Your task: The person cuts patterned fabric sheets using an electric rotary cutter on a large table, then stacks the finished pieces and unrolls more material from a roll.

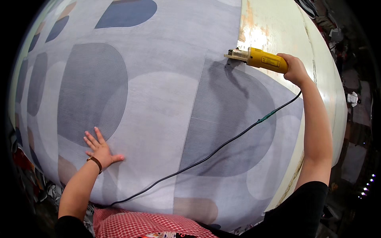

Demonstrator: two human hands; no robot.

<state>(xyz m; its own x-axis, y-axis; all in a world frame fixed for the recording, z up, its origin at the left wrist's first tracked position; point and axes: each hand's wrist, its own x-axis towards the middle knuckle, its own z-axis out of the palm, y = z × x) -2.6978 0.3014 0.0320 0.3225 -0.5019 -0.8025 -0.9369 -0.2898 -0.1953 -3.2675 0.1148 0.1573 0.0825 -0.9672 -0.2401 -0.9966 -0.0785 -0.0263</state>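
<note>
A: How many of each thing do you count?

B: One yellow power cutter (pixel 262 58), one black cord (pixel 206 158), one big sheet of patterned grey fabric (pixel 158 103), and two hands. The cloth carries several rounded patches: two large dark ones with fine ringed lines, a blue one at 12 o'clock, smaller ones along the 9 o'clock edge.

A: Any labels?

B: A small dark rectangular sticker sits on the side of the cutter's yellow body. It is too small to make out more.

A: Where is the tool?

B: At about 1 o'clock, at the far edge of the fabric, where the cloth meets the bare cream bench (pixel 278 27). Its metal head points toward 9 o'clock and rests on the cloth's edge.

A: And the grip of the right hand (pixel 294 68)?

B: Closed around the rear end of the cutter, fingers wrapped over it. The arm stretches far out from 5 o'clock.

A: The left hand (pixel 100 148)?

B: Flat and open at about 8 o'clock, fingers spread, palm pressed on the fabric just below the left ringed patch. It holds nothing. A brown band (pixel 95 162) circles the wrist.

A: The cord?

B: It runs from under the right wrist across the cloth to 7 o'clock, with a green wrapped spot (pixel 266 116) partway.
</note>
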